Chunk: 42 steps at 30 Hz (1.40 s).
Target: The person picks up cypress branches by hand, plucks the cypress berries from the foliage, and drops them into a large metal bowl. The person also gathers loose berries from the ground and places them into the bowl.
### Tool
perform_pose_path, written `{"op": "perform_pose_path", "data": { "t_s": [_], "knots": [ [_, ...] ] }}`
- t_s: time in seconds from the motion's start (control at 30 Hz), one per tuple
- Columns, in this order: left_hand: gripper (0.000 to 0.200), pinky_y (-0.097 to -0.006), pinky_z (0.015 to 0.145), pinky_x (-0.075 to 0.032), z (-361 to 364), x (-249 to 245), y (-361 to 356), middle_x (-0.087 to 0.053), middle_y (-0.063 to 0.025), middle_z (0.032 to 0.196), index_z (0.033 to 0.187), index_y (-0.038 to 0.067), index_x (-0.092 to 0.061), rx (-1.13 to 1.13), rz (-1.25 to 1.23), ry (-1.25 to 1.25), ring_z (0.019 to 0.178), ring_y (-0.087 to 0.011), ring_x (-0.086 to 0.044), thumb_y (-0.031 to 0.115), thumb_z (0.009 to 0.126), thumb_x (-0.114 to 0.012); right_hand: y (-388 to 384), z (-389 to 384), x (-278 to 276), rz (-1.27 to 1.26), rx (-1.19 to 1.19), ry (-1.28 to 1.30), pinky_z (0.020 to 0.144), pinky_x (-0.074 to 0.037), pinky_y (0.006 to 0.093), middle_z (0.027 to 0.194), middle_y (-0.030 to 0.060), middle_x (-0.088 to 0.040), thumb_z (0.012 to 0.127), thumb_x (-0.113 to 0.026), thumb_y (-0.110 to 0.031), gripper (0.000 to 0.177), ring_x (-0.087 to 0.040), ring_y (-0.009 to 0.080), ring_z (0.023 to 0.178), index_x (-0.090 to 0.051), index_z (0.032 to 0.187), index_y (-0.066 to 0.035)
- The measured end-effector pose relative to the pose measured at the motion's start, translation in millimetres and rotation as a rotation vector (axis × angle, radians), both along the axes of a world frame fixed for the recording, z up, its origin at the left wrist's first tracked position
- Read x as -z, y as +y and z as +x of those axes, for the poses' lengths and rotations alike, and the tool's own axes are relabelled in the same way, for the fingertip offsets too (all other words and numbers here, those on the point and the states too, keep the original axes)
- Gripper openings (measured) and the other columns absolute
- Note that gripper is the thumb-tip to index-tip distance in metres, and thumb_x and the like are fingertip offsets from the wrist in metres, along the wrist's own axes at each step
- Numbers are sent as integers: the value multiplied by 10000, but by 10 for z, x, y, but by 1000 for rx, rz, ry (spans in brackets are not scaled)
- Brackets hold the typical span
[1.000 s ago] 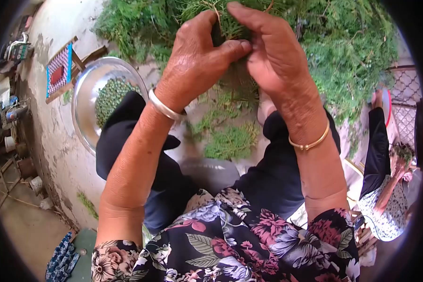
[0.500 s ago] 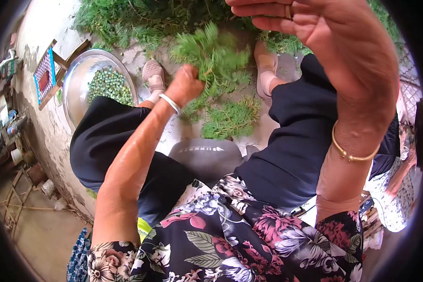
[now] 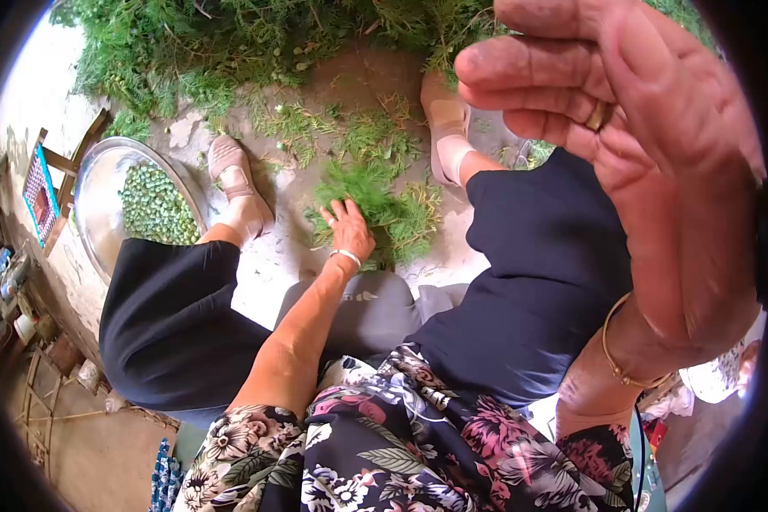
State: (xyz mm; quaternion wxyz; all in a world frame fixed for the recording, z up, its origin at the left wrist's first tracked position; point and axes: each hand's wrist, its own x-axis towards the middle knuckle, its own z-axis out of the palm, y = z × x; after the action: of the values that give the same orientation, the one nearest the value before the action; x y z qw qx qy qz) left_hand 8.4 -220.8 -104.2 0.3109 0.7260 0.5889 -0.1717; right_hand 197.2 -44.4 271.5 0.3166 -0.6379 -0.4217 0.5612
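Note:
My left hand (image 3: 351, 232), with a pale bangle at the wrist, reaches down between my knees. Its fingers are spread over a blurred green leafy sprig (image 3: 358, 188) on top of a small pile of sprigs (image 3: 411, 224). Close to the camera at upper right, my right hand (image 3: 648, 111) is raised, its fingers stretched out and nothing visible in them. It wears a ring, and a gold bangle circles that wrist. Small round green cones or fruits (image 3: 158, 205) lie in a shiny metal basin (image 3: 96, 213) left of my left foot.
A large heap of leafy branches (image 3: 230, 51) spans the floor ahead. Loose sprigs lie between my shoes. A wooden-framed stool with a woven seat (image 3: 41, 194) stands beyond the basin. A grey object with white print (image 3: 350, 320) is between my legs.
My left hand has come down toward me, lowering the sprig onto the small pile, and its fingers have opened. My right hand has shifted right and down in view. The camera view has moved.

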Motion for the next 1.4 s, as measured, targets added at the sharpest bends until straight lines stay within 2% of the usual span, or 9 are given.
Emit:
{"op": "perform_pose_path", "data": {
  "t_s": [0.2, 0.37, 0.63, 0.7, 0.73, 0.87, 1.0, 1.17, 1.4],
  "knots": [
    [560, -471, 693, -525, 58, -320, 769, -423, -270, 1098, 992, -41, -429, 73, 23, -216, 1050, -438, -471, 144, 608, -792, -52, 18, 40, -42, 3, -31, 678, -423, 273, 788, 104, -606, 850, -628, -274, 343, -529, 147, 733, -583, 909, 61],
    [1053, -594, 941, -371, 18, 339, 1451, -172, -301, 1407, 1388, 56, -203, 67, 169, -311, 1290, -507, -200, 322, 584, -828, -78, 29, 34, -56, 2, -46, 703, -426, 285, 814, 110, -609, 852, -624, -290, 371, -539, 156, 762, -568, 941, 65],
    [1310, -719, 935, -240, 633, -749, 540, -17, -277, 1472, 1448, 88, 2, 290, -373, -47, 1324, -527, -48, 566, 520, -790, -100, 276, -11, -56, 1, -78, 744, -432, 302, 856, 118, -613, 854, -617, -316, 419, -554, 169, 809, -543, 994, 72],
    [1114, -755, 889, -241, 653, -699, 172, -23, -232, 1486, 1452, 154, -106, 311, -385, 19, 1317, -540, -60, 423, 604, -776, -133, 254, -15, -65, -3, -97, 755, -434, 307, 866, 121, -614, 855, -616, -323, 431, -558, 172, 820, -537, 1007, 73],
    [852, -768, 879, -234, 624, -293, -206, -35, -210, 1493, 1438, 191, -186, 253, 270, -94, 1317, -541, -54, 258, 738, -667, -143, 256, -8, -72, -6, -107, 760, -434, 309, 871, 122, -614, 855, -615, -326, 438, -560, 174, 826, -534, 1013, 74],
    [450, -537, 738, -461, 487, 100, -309, -294, -234, 1374, 1261, 145, -431, 371, 48, -100, 1201, -463, -342, 85, 820, -498, -185, 269, 14, -99, -18, -128, 780, -437, 318, 892, 126, -616, 856, -612, -339, 464, -568, 180, 849, -521, 1039, 77],
    [408, -423, 650, -510, 429, 294, 165, -400, -236, 1242, 1186, 73, -458, 400, -101, -273, 1124, -420, -413, 99, 785, -526, -233, 370, -50, -84, -19, -118, 801, -440, 327, 913, 131, -619, 858, -609, -352, 490, -576, 187, 872, -509, 1065, 80],
    [531, -620, 826, -405, 677, -73, 895, -329, -230, 1354, 1314, 70, -385, 517, 459, -310, 1231, -455, -314, 141, 805, -521, -318, 481, -120, -67, -13, -117, 827, -444, 338, 939, 136, -621, 859, -605, -369, 524, -585, 195, 901, -493, 1098, 84],
    [550, -680, 932, -282, 779, -5, 1323, -269, -134, 1430, 1334, 130, -389, 683, 250, -145, 1312, -452, -206, 183, 806, -538, -258, 389, -93, -60, -57, -102, 863, -449, 353, 976, 144, -625, 862, -599, -392, 572, -599, 206, 942, -472, 1143, 90]
  ]
}}
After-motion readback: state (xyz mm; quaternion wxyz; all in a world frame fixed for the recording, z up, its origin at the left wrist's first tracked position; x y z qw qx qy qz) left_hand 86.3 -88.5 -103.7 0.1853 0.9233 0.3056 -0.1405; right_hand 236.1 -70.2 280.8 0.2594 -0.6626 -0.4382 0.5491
